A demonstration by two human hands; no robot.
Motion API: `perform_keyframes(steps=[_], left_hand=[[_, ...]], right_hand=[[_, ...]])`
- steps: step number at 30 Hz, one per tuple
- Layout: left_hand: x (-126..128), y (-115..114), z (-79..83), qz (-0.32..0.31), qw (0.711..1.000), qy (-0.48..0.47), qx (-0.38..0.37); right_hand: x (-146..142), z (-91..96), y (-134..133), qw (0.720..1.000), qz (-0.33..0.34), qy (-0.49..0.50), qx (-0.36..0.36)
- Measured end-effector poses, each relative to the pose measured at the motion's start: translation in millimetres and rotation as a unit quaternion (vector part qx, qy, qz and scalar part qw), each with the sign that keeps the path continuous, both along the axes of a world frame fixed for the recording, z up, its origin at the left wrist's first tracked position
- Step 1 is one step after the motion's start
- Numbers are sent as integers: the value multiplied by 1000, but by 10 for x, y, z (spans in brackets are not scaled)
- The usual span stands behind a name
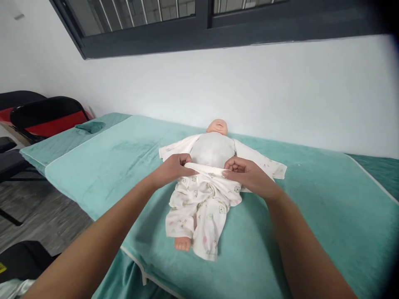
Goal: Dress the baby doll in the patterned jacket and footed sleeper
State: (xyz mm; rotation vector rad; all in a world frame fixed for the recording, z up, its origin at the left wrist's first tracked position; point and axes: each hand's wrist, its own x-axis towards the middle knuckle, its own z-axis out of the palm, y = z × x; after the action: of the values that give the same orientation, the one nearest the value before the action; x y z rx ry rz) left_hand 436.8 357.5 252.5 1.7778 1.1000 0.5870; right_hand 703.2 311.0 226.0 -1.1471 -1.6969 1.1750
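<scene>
A soft teal cover (121, 162) spreads over a broad, bed-like surface that runs along a white wall (296, 87), with a dark window frame (140, 46) above and metal bars showing behind the glass. Off to the left, black folding chairs with red panels (59, 123) stand beyond the surface's end, over a grey wood-patterned floor (62, 220). Pale piping (134, 258) marks the near edge, where darker teal cloth hangs down; another piped line crosses the right end. The doll (213, 149) lies on its back near the middle, head close to the wall, feet toward the near edge, so wide stretches of cover lie to both sides of it, with a narrower strip below its feet. Its white shirt (264, 161) is spread open, sleeves out sideways, and printed trousers (205, 199) cover its legs, one bare foot (182, 243) poking out. The left hand (174, 169) pinches one side of the waistband between thumb and forefinger; the right hand (246, 172) pinches the other side, thumb pressed to curled fingers, the band stretched across the doll's belly between them
</scene>
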Motion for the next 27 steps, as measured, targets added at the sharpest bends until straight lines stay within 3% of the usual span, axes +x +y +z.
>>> perform_keyframes(steps=[3, 6, 8, 11, 13, 17, 22, 25, 27], left_hand=[[-129, 163, -77, -43, 998, 41, -14], [-253, 257, -209, -76, 994, 72, -35], [-305, 267, -297, -84, 995, 44, -35], [-295, 236, -388, -52, 997, -31, 43], [-230, 223, -421, -23, 993, -76, 92], [-34, 310, -456, 55, 984, -112, 124], [195, 608, -491, 175, 968, -80, 159], [289, 772, -575, 181, 963, -109, 167], [304, 846, -657, 167, 967, -137, 138]], right_hand=[[165, -77, 46, 997, -13, -77, -14], [295, -156, 84, 990, 30, -137, -33], [337, -196, 99, 985, 65, -156, -44], [339, -233, 107, 987, 68, -139, -45], [309, -247, 114, 992, 31, -119, -34], [162, -295, 160, 992, -86, -84, 43], [-108, -459, 278, 962, -252, -41, 97], [-175, -550, 372, 936, -333, -46, 99], [-166, -585, 437, 930, -353, -59, 86]])
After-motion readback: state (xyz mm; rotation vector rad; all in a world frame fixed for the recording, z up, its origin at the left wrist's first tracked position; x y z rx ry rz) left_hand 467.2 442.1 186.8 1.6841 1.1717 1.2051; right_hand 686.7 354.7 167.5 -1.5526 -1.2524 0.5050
